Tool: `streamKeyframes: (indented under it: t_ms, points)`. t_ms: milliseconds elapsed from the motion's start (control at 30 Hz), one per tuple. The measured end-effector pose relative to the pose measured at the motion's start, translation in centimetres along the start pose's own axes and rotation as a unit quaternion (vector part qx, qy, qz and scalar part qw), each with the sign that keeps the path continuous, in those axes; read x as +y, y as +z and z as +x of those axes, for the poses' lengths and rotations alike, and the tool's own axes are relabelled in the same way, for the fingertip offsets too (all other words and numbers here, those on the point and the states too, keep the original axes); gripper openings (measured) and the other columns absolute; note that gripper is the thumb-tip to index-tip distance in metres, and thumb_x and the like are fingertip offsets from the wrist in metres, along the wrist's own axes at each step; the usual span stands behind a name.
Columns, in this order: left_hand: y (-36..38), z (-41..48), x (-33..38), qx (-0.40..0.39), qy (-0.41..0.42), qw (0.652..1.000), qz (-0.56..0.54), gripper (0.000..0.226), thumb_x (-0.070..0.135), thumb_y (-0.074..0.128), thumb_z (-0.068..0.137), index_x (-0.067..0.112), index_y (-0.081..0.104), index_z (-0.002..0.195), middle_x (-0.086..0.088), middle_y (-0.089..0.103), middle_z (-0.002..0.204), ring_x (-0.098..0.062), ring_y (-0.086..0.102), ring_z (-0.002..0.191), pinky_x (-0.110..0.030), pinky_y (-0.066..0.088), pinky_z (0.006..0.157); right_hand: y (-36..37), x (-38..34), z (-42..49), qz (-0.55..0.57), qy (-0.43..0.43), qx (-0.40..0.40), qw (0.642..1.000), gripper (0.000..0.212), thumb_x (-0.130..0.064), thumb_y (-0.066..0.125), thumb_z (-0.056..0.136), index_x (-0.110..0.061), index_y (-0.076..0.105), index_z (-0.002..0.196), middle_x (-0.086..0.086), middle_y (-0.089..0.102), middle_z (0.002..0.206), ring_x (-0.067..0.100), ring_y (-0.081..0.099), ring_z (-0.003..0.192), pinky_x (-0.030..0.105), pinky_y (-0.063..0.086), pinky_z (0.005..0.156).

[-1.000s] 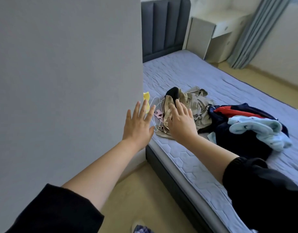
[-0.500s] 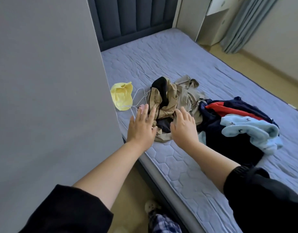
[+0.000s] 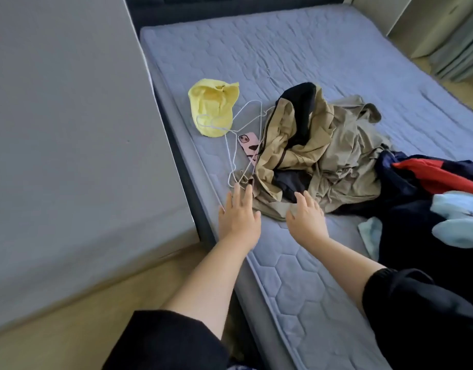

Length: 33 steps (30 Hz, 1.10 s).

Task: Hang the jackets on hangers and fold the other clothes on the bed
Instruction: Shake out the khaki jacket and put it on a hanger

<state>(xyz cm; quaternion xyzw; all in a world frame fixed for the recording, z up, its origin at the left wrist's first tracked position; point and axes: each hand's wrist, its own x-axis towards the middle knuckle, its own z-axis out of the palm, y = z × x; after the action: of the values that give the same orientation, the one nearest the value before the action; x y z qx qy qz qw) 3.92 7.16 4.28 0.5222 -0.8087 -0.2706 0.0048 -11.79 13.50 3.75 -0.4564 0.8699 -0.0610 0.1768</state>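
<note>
Both my hands reach out over the near left edge of the bed (image 3: 296,289), palms down, and neither one holds anything. My left hand (image 3: 239,217) has its fingers straight and slightly spread, the tips right at the near end of the white wire hangers (image 3: 246,121) and the hem of the tan jacket (image 3: 291,134); I cannot tell whether they touch the wire. My right hand (image 3: 307,218) lies just to the right of it, fingers loosely extended, the tips on the near edge of the same jacket where its dark lining shows.

The tan jacket is crumpled in a heap on the quilted mattress, black at the collar, with a khaki garment (image 3: 347,156) bunched against its right side. The hangers lie tangled on the left of the jacket, over a pink phone (image 3: 248,144) and reaching to a yellow garment (image 3: 212,106) farther left. At the right edge lies a navy and red jacket (image 3: 430,177) with a light blue garment (image 3: 459,220) on top of it. A grey wall (image 3: 69,129) stands left of the bed
</note>
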Motion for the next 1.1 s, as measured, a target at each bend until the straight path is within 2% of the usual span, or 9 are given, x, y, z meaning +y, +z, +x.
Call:
streamKeyframes:
  t_ms: [200, 333, 567, 633, 767, 833, 967, 1033, 1100]
  points:
    - [12.3, 3.9, -2.1, -0.035, -0.020, 0.999, 0.022, 0.067, 0.038, 0.034, 0.101, 0.029, -0.009, 0.151, -0.002, -0.010, 0.161, -0.028, -0.005, 0.147, -0.050, 0.009, 0.117, 8.6, 6.8, 7.4, -0.029, 0.049, -0.097, 0.994, 0.078, -0.045, 0.056, 0.086, -0.032, 0.013, 0.150, 0.007, 0.005, 0.158, 0.033, 0.014, 0.142, 0.047, 0.024, 0.113]
    - [18.5, 4.5, -2.7, -0.069, -0.021, 0.996, 0.054, 0.069, 0.039, 0.035, 0.100, 0.025, -0.007, 0.152, -0.005, -0.008, 0.161, -0.029, -0.009, 0.147, -0.043, 0.004, 0.118, 13.6, 10.6, 10.4, 0.024, -0.008, -0.161, 0.987, 0.074, -0.043, 0.055, 0.092, -0.018, 0.019, 0.152, 0.008, 0.019, 0.155, 0.031, 0.030, 0.139, 0.034, 0.029, 0.111]
    - [24.4, 1.2, 0.8, 0.018, -0.093, 0.988, -0.120, 0.070, 0.033, 0.048, 0.096, 0.014, 0.012, 0.153, -0.008, 0.005, 0.161, -0.019, 0.003, 0.148, -0.030, 0.005, 0.119, 12.8, 14.7, 11.1, 0.025, -0.131, -0.082, 0.988, 0.020, -0.015, 0.051, 0.093, -0.005, 0.066, 0.102, 0.015, 0.065, 0.101, 0.033, 0.059, 0.099, 0.029, 0.039, 0.074]
    - [24.1, 1.0, 3.1, 0.072, -0.143, 0.939, -0.303, 0.062, 0.028, 0.049, 0.097, 0.014, 0.021, 0.151, -0.007, 0.020, 0.158, -0.019, 0.018, 0.145, -0.030, 0.014, 0.117, 11.4, 15.7, 10.1, 0.030, -0.163, -0.100, 0.981, 0.018, -0.013, 0.053, 0.091, -0.003, 0.067, 0.089, 0.012, 0.063, 0.087, 0.029, 0.058, 0.089, 0.028, 0.038, 0.069]
    - [23.8, 0.3, 5.6, 0.101, -0.201, 0.692, -0.686, 0.055, 0.027, 0.044, 0.100, 0.019, 0.021, 0.150, -0.009, 0.041, 0.147, -0.021, 0.045, 0.130, -0.032, 0.038, 0.098, 9.9, 18.7, 5.1, -0.003, -0.218, -0.166, 0.962, 0.022, -0.012, 0.056, 0.085, -0.013, 0.058, 0.064, 0.005, 0.057, 0.069, 0.022, 0.054, 0.075, 0.025, 0.034, 0.058]
    - [24.3, -0.2, 6.4, 0.058, -0.200, 0.621, -0.756, 0.058, 0.027, 0.046, 0.100, 0.023, 0.017, 0.150, -0.006, 0.051, 0.137, -0.022, 0.055, 0.115, -0.034, 0.047, 0.084, 10.2, 20.3, 2.5, -0.058, -0.246, -0.201, 0.946, 0.014, -0.013, 0.057, 0.083, -0.012, 0.065, 0.072, 0.010, 0.064, 0.079, 0.025, 0.058, 0.081, 0.023, 0.035, 0.062]
    - [26.1, -0.6, 7.9, 0.100, -0.220, 0.711, -0.661, 0.036, -0.006, 0.049, 0.091, 0.011, 0.055, 0.123, -0.012, 0.063, 0.111, -0.027, 0.059, 0.099, -0.041, 0.049, 0.090, 10.8, 22.6, -0.3, -0.086, -0.284, -0.222, 0.929, 0.014, -0.011, 0.054, 0.078, -0.006, 0.065, 0.083, 0.014, 0.067, 0.091, 0.031, 0.061, 0.090, 0.031, 0.049, 0.073]
    - [26.8, -1.2, 8.0, 0.129, -0.233, 0.747, -0.609, 0.032, -0.011, 0.045, 0.089, 0.010, 0.065, 0.103, -0.018, 0.066, 0.104, -0.027, 0.058, 0.095, -0.040, 0.048, 0.088, 10.2, 23.6, -0.3, -0.045, -0.305, -0.138, 0.941, 0.020, -0.007, 0.053, 0.076, -0.006, 0.064, 0.092, 0.012, 0.064, 0.100, 0.030, 0.059, 0.096, 0.032, 0.047, 0.078]
    - [27.2, -2.1, 7.4, 0.121, -0.260, 0.729, -0.622, 0.030, -0.009, 0.049, 0.090, 0.008, 0.067, 0.107, -0.018, 0.067, 0.098, -0.027, 0.059, 0.092, -0.044, 0.049, 0.090, 9.7, 24.6, 0.7, -0.125, -0.352, 0.001, 0.928, 0.036, -0.011, 0.056, 0.077, -0.009, 0.057, 0.113, 0.010, 0.052, 0.123, 0.031, 0.051, 0.110, 0.036, 0.044, 0.085]
